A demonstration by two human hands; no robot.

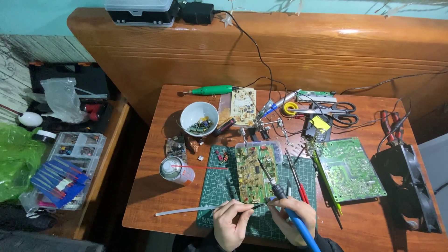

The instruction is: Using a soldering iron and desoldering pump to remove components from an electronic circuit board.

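Note:
My right hand [291, 223] grips a blue-handled soldering iron [280, 193], whose tip rests on a tan circuit board [254, 173] lying on a green cutting mat [224, 186]. My left hand [231, 224] pinches a thin silvery strand, likely solder wire [186, 211], which runs out to the left across the mat's edge. Both hands are at the near edge of the small wooden table [154, 186], just below the board.
A white bowl of parts [199, 119], a spray can [176, 170], a green circuit board [350, 169], scissors [336, 112], red-handled pliers [389, 126], a green-handled tool [212, 90] and a black fan [413, 186] crowd the table. Parts boxes [74, 154] sit on the left.

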